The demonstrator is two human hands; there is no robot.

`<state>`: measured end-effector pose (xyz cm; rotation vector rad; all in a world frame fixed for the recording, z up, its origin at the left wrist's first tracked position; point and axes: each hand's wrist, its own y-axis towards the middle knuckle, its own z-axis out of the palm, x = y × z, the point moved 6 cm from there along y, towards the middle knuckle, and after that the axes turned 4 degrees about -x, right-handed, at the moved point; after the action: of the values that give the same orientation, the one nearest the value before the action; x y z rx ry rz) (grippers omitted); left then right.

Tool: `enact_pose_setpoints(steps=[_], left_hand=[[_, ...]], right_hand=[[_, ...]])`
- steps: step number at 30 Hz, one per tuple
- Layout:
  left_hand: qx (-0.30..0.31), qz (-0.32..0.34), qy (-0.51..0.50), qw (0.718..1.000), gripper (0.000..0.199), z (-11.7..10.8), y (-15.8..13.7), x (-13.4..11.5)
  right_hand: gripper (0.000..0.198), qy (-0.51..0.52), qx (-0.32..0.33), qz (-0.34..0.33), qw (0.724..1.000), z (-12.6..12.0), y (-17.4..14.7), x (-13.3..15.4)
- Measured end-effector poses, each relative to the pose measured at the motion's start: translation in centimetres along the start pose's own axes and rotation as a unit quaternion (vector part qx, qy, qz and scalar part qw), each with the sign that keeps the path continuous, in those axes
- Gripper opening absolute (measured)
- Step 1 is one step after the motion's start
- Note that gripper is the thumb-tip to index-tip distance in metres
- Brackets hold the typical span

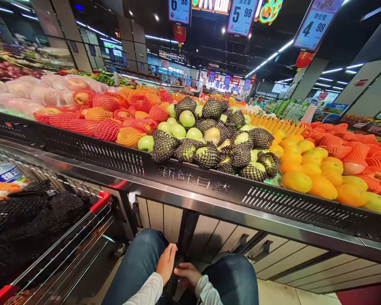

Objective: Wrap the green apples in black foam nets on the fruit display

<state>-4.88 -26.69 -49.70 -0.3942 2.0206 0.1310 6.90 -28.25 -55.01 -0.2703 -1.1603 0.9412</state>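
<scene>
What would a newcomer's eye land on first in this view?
Probably the green apples in the middle of the display, many in black mesh sleeves, between red and orange netted fruit at left and yellow-orange fruit at right. Next, the cart at lower left, holding a heap of black netting. Then, at bottom centre, the left hand and right hand, close together between the knees.

On the counter (203, 195), apples (187, 118), some inside net sleeves (165, 146), lie mid-row. Netted fruit (106, 101) lies to their left, bagged fruit (25, 91) beyond it; oranges (307, 163) lie to their right. At near left, netting (34, 207) lies in a cart (104, 202). Left hand (167, 263) and right hand (190, 275) are between the knees (238, 271), on the counter's near side.
</scene>
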Motion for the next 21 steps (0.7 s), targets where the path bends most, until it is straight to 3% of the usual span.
enact_pose_setpoints(steps=[3, 5, 12, 21], left_hand=[[0.006, -0.019, 0.003, 1.000, 0.050, 0.1, 0.3, 0.8], [0.030, -0.023, 0.002, 0.999, 0.053, 0.5, 0.1, 0.8], [0.116, -0.027, -0.021, 0.993, 0.051, 2.3, -0.8, 0.1], [0.115, -0.080, -0.079, 0.987, 0.067, 3.5, -0.1, 1.3]], right_hand=[[0.054, -0.015, 0.055, 0.020, 0.998, 1.2, -1.0, -0.3], [0.052, 0.000, 0.056, 0.014, 0.998, 1.4, -1.4, 0.0], [0.048, 0.154, -0.067, -0.085, 0.982, -0.9, -1.2, 2.8], [0.054, 0.150, -0.138, -0.061, 0.977, -2.3, -1.8, 4.3]])
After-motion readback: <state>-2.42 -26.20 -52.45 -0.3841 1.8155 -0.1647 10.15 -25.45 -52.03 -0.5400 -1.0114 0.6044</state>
